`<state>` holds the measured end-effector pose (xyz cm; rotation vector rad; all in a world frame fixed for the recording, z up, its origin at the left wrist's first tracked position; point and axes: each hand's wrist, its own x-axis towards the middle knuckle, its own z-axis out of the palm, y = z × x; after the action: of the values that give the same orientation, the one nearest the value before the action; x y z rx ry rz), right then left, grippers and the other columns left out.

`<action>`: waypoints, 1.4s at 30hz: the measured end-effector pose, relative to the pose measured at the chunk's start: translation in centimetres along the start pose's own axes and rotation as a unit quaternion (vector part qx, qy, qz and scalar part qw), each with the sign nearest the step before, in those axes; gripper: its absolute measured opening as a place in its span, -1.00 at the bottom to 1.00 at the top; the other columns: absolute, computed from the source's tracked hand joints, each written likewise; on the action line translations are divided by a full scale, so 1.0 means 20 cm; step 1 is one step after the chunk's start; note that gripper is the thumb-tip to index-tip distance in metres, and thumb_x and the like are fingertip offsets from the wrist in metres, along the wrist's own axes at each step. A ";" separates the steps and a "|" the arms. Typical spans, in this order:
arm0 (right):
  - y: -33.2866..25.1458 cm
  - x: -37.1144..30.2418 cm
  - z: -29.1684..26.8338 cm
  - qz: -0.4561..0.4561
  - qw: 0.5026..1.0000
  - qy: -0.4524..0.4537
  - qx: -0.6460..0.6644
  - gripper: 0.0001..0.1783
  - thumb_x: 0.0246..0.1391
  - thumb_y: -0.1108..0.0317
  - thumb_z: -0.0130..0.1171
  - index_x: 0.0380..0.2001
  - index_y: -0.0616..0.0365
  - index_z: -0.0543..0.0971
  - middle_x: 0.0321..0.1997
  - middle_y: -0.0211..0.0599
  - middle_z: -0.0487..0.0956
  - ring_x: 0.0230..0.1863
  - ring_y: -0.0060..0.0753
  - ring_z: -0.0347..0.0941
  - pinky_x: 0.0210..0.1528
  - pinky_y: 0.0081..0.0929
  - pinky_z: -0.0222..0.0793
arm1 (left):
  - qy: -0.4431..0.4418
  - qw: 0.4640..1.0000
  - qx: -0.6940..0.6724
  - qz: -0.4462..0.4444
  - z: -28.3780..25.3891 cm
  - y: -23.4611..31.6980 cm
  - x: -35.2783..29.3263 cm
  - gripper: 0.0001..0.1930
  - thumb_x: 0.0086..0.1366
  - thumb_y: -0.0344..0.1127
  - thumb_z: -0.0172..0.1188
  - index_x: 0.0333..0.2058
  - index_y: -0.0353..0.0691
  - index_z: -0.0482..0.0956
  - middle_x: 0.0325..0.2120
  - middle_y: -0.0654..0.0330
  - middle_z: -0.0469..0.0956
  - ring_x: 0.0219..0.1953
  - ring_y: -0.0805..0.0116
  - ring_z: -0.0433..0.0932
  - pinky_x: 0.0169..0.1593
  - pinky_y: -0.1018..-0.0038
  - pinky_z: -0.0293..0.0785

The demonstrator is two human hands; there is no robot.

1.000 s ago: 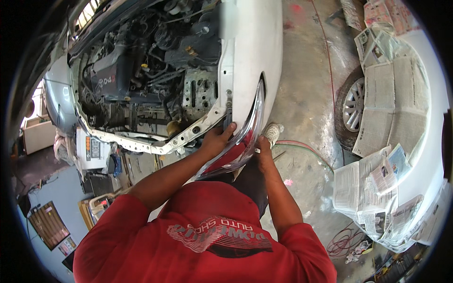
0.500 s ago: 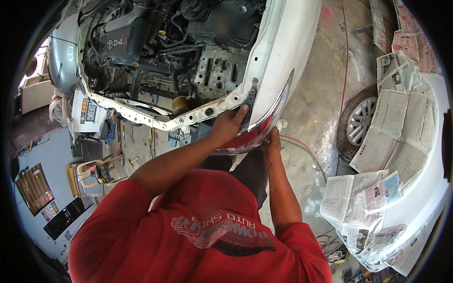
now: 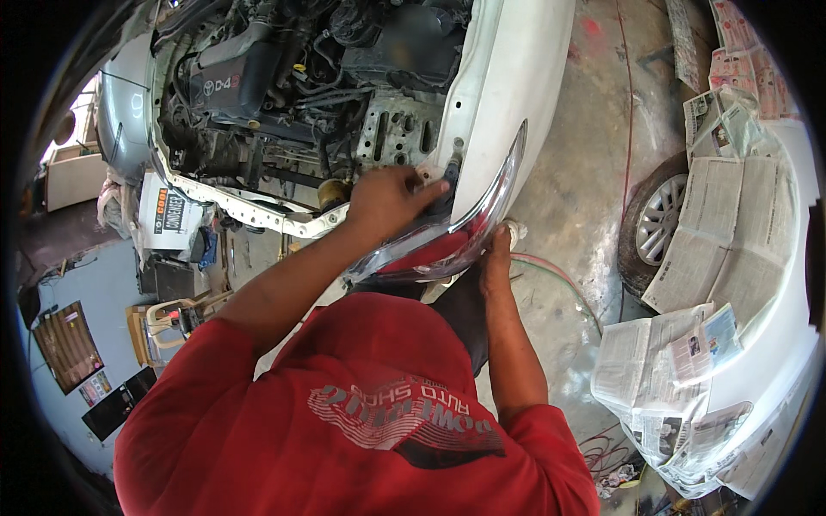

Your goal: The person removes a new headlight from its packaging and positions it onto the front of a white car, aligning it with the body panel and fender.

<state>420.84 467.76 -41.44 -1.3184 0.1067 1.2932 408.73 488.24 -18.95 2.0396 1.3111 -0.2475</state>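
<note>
A curved lamp unit [image 3: 447,245] with a clear lens and a red inner part is held against the front corner of a white car's fender [image 3: 508,77]. My left hand [image 3: 391,202] lies over the top of the lamp, its fingers reaching toward the gap by the fender edge. From below, my right hand [image 3: 497,256] grips the lamp's lower edge. My red shirt fills the lower part of the view and hides whatever lies beneath the lamp.
The open engine bay [image 3: 284,77] with its white front crossmember [image 3: 249,206] lies to the left. At the right stands a second white car [image 3: 774,344] masked with newspaper, its wheel [image 3: 658,219] exposed. Red and green hoses [image 3: 559,275] run across the concrete floor.
The lamp has come closer to the fender corner. My left hand slid up over its top toward the fender, while my right hand stayed under the lower edge.
</note>
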 end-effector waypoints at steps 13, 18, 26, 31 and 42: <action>0.02 -0.02 0.09 -0.040 0.998 0.040 -0.004 -0.19 0.25 -0.41 -0.08 0.31 -0.03 0.28 0.31 -0.20 0.37 0.30 -0.17 0.27 0.31 -0.01 0.18 | 0.016 0.965 -0.258 0.046 0.17 -0.20 0.29 -0.37 0.19 0.04 0.44 0.02 -0.42 0.61 -0.12 -0.03 0.67 -0.05 0.31 0.61 0.08 0.39 0.47; 0.00 0.00 0.05 -0.045 0.999 -0.009 0.008 -0.08 0.23 -0.45 -0.08 0.35 0.08 0.25 0.36 -0.15 0.34 0.35 -0.13 0.24 0.39 -0.06 0.07 | 0.005 0.959 -0.274 0.077 0.13 -0.14 0.30 -0.32 0.14 0.09 0.45 0.03 -0.42 0.61 -0.14 -0.11 0.68 -0.08 0.17 0.66 0.04 0.32 0.51; -0.19 -0.13 0.15 0.042 0.999 -0.019 0.013 0.04 0.20 -0.48 -0.09 0.44 0.13 0.12 0.44 -0.11 0.24 0.40 -0.09 0.18 0.42 -0.05 0.03 | 0.056 0.962 -0.248 0.095 0.15 -0.15 0.28 -0.32 0.16 0.17 0.38 0.04 -0.30 0.62 -0.21 -0.11 0.69 -0.16 0.15 0.69 -0.02 0.33 0.52; -0.40 -0.26 0.24 0.038 0.997 0.007 -0.071 0.09 0.24 -0.35 0.00 0.47 0.29 -0.07 0.54 0.08 0.02 0.47 0.09 0.08 0.43 -0.04 0.06 | 0.064 0.964 -0.224 0.131 0.19 -0.22 0.28 -0.36 0.25 0.18 0.31 0.10 -0.22 0.60 -0.21 -0.12 0.69 -0.15 0.13 0.68 -0.01 0.33 0.50; -1.06 -0.09 0.83 -0.391 0.666 0.010 -0.635 0.39 -0.16 0.11 0.51 0.44 0.44 -0.26 0.50 0.47 -0.16 0.54 0.41 -0.23 0.50 -0.13 -0.02 | 0.078 0.973 -0.134 0.168 0.11 -0.24 0.13 -0.30 0.26 0.09 0.27 0.25 -0.22 0.42 -0.02 -0.20 0.58 0.01 -0.10 0.58 0.12 0.19 0.47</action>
<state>425.81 484.60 -20.95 -2.1294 -1.4651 0.4345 406.21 489.87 -24.09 2.0342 1.0014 0.2369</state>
